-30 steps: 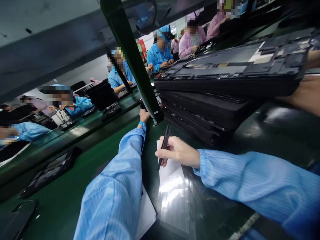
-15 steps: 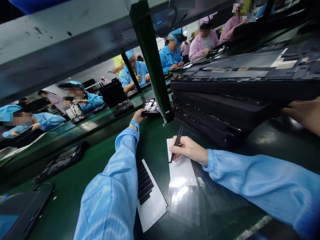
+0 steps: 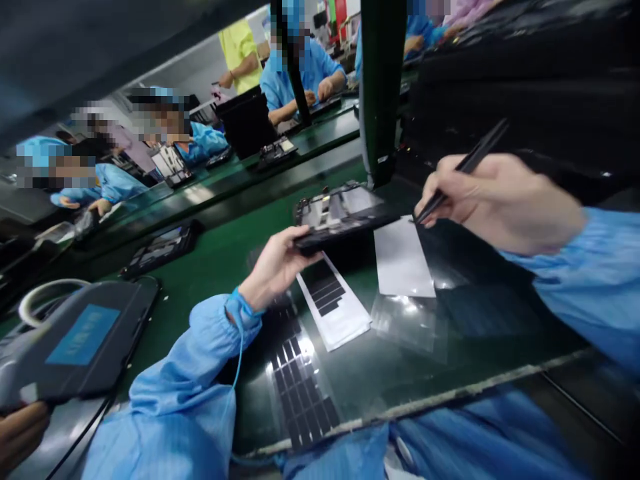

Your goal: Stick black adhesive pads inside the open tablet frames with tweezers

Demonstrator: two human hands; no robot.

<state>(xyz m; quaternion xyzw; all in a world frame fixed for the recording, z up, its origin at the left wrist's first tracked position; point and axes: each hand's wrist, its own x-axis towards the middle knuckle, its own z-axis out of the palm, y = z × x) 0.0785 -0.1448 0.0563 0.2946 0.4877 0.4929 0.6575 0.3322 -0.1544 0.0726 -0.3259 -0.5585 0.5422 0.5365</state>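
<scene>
Black tweezers (image 3: 465, 168) are pinched between the thumb and fingers of the right hand (image 3: 500, 200), their tips held at the far corner of a white sheet (image 3: 403, 257); contact there is hard to make out. A black device frame (image 3: 340, 213) is gripped at its near edge by the curled left hand (image 3: 273, 260), above a white strip with black squares (image 3: 330, 300). Clear film (image 3: 405, 323) lies near the sheet, and a black-squared film (image 3: 300, 380) lies nearer, on the green mat (image 3: 200, 280).

Co-workers (image 3: 301, 75) in blue smocks beyond a green workbench (image 3: 225, 267) with dark tablet housings (image 3: 163, 248)
</scene>
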